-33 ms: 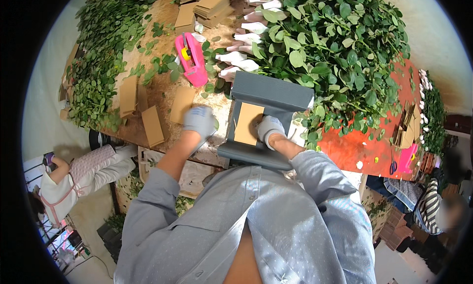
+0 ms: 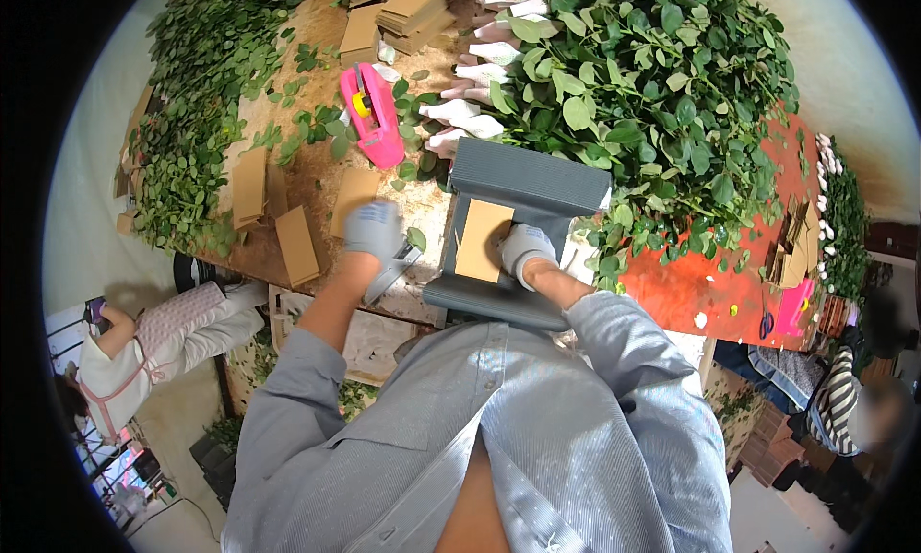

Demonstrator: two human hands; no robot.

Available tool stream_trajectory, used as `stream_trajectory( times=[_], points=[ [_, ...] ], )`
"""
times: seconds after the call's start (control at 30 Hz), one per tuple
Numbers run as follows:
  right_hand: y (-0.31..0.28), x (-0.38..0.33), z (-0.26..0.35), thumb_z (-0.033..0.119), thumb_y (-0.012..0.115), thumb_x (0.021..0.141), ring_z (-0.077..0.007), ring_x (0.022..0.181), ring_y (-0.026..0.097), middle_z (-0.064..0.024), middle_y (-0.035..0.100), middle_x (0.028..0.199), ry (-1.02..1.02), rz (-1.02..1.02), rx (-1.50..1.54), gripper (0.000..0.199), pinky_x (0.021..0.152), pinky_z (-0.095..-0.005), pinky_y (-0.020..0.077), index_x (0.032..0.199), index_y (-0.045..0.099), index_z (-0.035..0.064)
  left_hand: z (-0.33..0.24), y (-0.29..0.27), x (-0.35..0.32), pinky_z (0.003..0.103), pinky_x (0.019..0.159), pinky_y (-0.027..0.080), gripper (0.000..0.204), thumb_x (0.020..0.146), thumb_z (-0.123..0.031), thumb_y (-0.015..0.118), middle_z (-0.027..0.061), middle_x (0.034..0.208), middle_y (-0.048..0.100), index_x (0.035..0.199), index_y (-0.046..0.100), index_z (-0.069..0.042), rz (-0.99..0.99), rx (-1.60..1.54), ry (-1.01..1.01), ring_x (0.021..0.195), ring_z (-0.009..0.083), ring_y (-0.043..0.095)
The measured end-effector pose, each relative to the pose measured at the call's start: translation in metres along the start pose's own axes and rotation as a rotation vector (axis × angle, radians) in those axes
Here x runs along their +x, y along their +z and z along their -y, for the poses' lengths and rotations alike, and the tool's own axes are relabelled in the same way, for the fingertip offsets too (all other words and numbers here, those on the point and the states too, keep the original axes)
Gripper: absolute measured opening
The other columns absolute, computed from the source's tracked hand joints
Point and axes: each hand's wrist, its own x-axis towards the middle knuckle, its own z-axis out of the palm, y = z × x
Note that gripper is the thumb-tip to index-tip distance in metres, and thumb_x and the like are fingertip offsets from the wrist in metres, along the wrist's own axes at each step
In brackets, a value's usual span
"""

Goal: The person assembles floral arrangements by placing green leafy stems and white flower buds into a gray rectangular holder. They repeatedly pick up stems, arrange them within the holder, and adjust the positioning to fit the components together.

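Grey box (image 2: 523, 184), centre of frame: ribbed, lid flap raised toward the upper side, standing at the near edge of the worktop (image 2: 317, 184).

Brown card (image 2: 483, 241), centre: flat plain rectangle lying inside the grey box. The right hand (image 2: 526, 249), gloved in grey, rests on its right edge, fingers curled against it; whether it pinches the card or only presses it cannot be told.

Left hand (image 2: 374, 229), centre left, gloved and blurred: closed around a metal tool (image 2: 393, 270), possibly a blade or scraper, which slants down toward the lower left corner of the box.

Loose brown cards, left of centre: one (image 2: 355, 193) partly under the left hand, two more (image 2: 249, 184) (image 2: 296, 244) further left, all flat on the worktop and unprinted.

Stack of brown cards (image 2: 408, 6), top centre: several plain pieces piled together.

Pink tape dispenser (image 2: 372, 117), upper centre left: lying on the worktop, with a yellow part near its top end.

White paper sleeves (image 2: 480, 73), upper centre: a row of tapered wraps lying side by side beside the foliage.

Green leaves (image 2: 652, 83), upper right: a dense heap reaching to the box lid; a second band (image 2: 197, 102) runs down the upper left.

Red surface (image 2: 700, 284), right of centre: partly covered by leaves, with a small stack of cardboard (image 2: 791, 251) at its right end.

Person in a pink apron (image 2: 153, 337), lower left, bent over beside the worktop.
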Motion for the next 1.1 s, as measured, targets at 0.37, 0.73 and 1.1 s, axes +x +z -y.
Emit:
stream_trajectory(
  times=[0.37,0.73,1.1],
  points=[
    [-0.028,-0.014,0.009,0.037,0.058,0.094,-0.0348,0.104,0.072,-0.0181,0.074,0.111,-0.131,-0.026,-0.233,0.037,0.090,-0.0443,0.0574,0.105,0.079,0.0081,-0.066,-0.057,-0.023,0.051,0.088,0.053,0.044,0.095,-0.028,0.059,0.0207,0.112,0.071,0.137,0.061,-0.015,0.429,-0.445,0.430,0.099,0.0401,0.068],
    [-0.013,-0.009,0.008,0.032,0.056,0.096,-0.0342,0.096,0.074,-0.0167,0.076,0.101,-0.319,-0.091,-0.230,0.032,0.080,-0.0466,0.0580,0.107,0.073,0.0079,-0.082,0.004,-0.009,0.053,0.072,0.053,0.048,0.093,-0.018,0.050,0.0206,0.094,0.073,0.140,0.058,-0.019,0.365,0.013,0.570,0.081,0.0391,0.070],
    [-0.207,-0.037,0.004,0.015,0.064,0.087,-0.0346,0.097,0.066,-0.0122,0.067,0.103,-0.502,-0.782,-0.121,0.017,0.080,-0.0463,0.0550,0.103,0.063,0.0105,-0.078,0.006,-0.017,0.053,0.065,0.051,0.056,0.093,-0.017,0.048,0.0197,0.079,0.069,0.147,0.053,-0.028,0.361,-0.031,0.546,0.068,0.0389,0.067]
  ],
)
